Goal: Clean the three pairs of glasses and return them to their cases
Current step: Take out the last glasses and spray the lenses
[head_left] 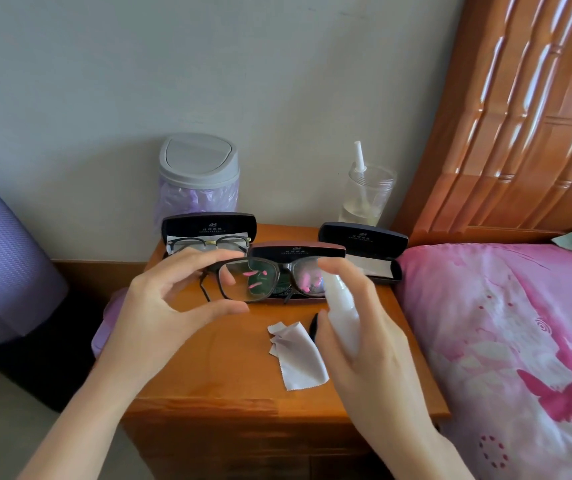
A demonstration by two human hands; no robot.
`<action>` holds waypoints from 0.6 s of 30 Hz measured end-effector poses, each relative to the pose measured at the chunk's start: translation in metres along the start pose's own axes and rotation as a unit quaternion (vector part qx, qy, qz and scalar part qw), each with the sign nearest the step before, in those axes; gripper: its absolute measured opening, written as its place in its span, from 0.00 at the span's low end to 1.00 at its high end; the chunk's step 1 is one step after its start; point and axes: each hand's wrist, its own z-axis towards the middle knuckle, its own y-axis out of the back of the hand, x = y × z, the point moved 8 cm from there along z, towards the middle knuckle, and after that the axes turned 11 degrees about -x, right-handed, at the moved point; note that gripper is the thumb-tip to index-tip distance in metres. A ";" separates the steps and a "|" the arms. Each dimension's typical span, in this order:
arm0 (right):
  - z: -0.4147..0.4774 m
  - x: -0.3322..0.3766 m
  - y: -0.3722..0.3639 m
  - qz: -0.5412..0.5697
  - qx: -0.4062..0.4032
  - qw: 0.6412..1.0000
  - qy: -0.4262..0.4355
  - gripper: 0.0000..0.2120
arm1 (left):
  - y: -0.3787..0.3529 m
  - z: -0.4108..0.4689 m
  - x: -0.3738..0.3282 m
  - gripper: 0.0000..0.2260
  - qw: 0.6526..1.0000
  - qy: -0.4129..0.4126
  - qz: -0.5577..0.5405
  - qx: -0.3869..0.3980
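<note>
Over nightstand [208, 368], glasses [267, 277], spray bottle [341, 313]

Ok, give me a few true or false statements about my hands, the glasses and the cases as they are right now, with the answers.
1. The left hand holds the dark-framed glasses above the nightstand. True.
2. The right hand holds the cleaning cloth. False: it grips a white spray bottle, and the cloth lies on the nightstand.
3. All three cases are closed. False: the left case, the middle case and the right case all stand open.
4. The left case has a second pair of glasses in it. True.
</note>
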 end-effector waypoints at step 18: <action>0.004 0.018 -0.018 -0.052 0.005 0.998 0.044 0.27 | 0.000 0.000 -0.003 0.22 1.000 -0.017 0.020 0.003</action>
